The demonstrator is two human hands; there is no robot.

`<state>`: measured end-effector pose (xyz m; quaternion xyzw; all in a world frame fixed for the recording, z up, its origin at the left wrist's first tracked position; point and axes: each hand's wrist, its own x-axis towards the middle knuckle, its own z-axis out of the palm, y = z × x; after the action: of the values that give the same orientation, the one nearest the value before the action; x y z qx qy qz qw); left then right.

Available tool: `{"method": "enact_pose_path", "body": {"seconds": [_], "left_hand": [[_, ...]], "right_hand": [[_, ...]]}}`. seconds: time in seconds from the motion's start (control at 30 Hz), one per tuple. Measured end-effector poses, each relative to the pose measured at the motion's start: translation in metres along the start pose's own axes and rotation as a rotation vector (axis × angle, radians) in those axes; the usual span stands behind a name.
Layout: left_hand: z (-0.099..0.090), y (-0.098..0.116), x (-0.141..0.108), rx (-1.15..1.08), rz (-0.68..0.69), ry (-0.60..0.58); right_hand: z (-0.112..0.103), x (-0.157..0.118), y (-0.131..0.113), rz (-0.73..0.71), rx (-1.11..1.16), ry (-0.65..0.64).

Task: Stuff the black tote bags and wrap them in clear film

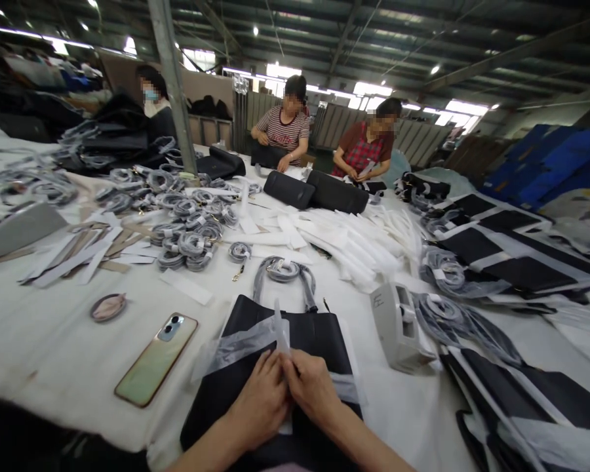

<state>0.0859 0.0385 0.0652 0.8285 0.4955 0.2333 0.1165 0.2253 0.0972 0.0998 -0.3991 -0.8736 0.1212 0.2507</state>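
Observation:
A black handbag lies flat in front of me, its handles wrapped in clear plastic and pointing away. Over its middle, my left hand and my right hand meet with fingers closed on a translucent white strip. The strip's upper end sticks up past my fingertips; part of it is hidden beneath my hands. A wider band of clear wrap crosses the bag and hangs off its left side. Between the handles rests a coiled strap in plastic.
A phone and a small round dish lie left. A tape dispenser stands right, before stacked wrapped bags. Coiled straps and white strips pile up ahead. Co-workers work across the table.

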Motion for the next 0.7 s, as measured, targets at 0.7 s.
{"method": "enact_pose_path", "body": {"seconds": [0.7], "left_hand": [[-0.043,-0.076,-0.039,-0.221,-0.704,0.504]], "right_hand": [[0.052,-0.017,0.014,-0.202,-0.008,-0.157]]}}
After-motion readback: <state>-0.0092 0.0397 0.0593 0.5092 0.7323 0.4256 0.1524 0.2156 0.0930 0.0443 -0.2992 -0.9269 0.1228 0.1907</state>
